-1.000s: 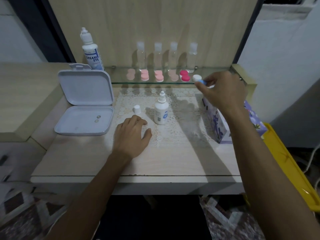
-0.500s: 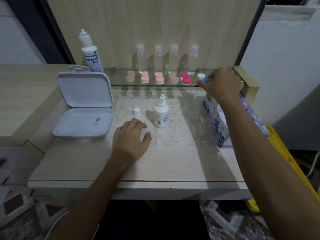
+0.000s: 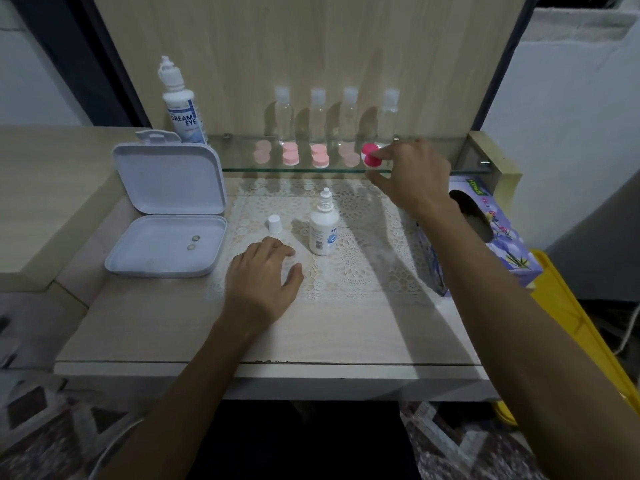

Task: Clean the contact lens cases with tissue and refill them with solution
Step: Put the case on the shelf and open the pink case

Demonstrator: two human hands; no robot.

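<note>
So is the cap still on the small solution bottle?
No, the small solution bottle shows a bare nozzle; its white cap stands beside it.

Both forearms reach forward from the lower edge of the view, bare to the elbow. The left hand point(image 3: 265, 271) lies palm down on the bench point(image 3: 346, 327), fingers loosely bent and slightly spread, thumb out to the right, holding nothing. The right arm stretches farther and higher, its wrist raised. The right hand point(image 3: 414, 176) is seen from the back, fingers extended leftward, fingertips touching the hot-pink lens case point(image 3: 371, 156) on the glass shelf point(image 3: 433, 168).
</note>
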